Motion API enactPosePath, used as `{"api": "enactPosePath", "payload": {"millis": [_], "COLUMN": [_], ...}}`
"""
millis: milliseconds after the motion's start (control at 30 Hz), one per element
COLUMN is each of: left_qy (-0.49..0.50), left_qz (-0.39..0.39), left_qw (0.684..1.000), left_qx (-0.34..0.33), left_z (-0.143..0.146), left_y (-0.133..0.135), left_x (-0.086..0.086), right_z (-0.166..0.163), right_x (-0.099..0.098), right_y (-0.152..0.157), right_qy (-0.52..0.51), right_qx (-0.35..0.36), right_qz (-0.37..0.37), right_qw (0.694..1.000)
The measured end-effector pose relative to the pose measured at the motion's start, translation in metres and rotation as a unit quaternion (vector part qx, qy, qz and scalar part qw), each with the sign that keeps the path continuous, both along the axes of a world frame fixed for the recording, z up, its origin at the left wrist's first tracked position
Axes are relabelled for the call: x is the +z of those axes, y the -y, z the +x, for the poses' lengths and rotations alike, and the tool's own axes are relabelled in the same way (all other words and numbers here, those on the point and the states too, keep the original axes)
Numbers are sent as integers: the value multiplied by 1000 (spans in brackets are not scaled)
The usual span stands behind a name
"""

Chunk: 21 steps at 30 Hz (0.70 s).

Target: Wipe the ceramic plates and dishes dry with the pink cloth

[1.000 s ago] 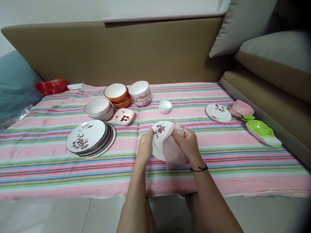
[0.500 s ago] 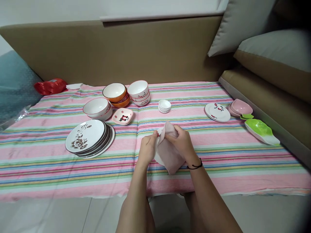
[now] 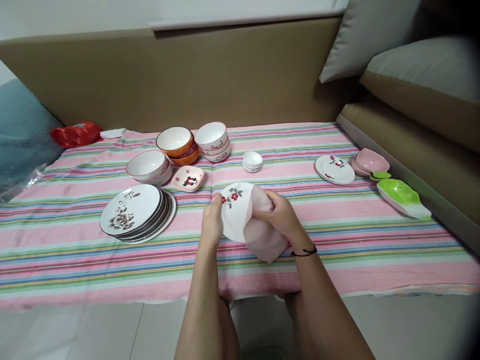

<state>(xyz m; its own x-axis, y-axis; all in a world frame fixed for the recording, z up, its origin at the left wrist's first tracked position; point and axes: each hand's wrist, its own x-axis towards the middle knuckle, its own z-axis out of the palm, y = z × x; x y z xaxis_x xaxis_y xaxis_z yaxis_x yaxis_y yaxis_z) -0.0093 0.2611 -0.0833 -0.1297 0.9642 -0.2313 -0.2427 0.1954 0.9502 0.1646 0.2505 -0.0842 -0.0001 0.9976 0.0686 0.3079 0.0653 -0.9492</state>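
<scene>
Over the striped cloth [image 3: 375, 270], inward of its near edge, the left hand [image 3: 212, 222] pinches the flowered plate [image 3: 233, 225] by its rim, apparently steadying it; the right hand's [image 3: 282, 216] grip pinches the mauve rag [image 3: 264, 237] draped over the opposite rim, seemingly keeping fabric against the plate. Toward the left edge, brown-flowered plates [image 3: 131, 212] are stacked, presumably saving room; nearer the far edge, bowls [image 3: 211, 135] likewise.

Floral plate [image 3: 234, 220] partly under pale cloth [image 3: 264, 237]
</scene>
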Motion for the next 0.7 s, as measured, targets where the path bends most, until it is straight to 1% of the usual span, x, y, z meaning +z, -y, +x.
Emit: {"api": "enactPosePath", "payload": {"millis": [100, 200, 233, 300, 367, 467, 600, 700], "left_qy": [-39, -74, -78, -77, -73, -59, -3, 15], "left_qz": [-12, -28, -27, -16, -6, 2, 5, 9], "left_qw": [991, 966, 959, 956, 962, 978, 997, 1000], "left_qx": [-125, -246, -271, -284, -263, -198, -80, 15], "left_z": [-2, 0, 1, 3, 4, 5, 7, 8], "left_y": [6, 10, 11, 11, 11, 9, 5, 2], "left_x": [5, 10, 11, 12, 10, 5, 0, 2], "right_z": [2, 2, 1, 0, -2, -1, 2, 3], "right_x": [-1, -3, -3, -3, -3, -3, -3, -3], "right_y": [-2, -2, -2, -1, -1, -1, -1, -1], "right_qy": [20, 56, 62, 66, 58, 30, -4, 0], "right_qx": [-9, -7, -2, 6, -3, -19, -21, 3], "right_qz": [11, 23, 26, 31, 30, 1, -23, -41], "right_qw": [1000, 998, 998, 997, 998, 999, 999, 999]}}
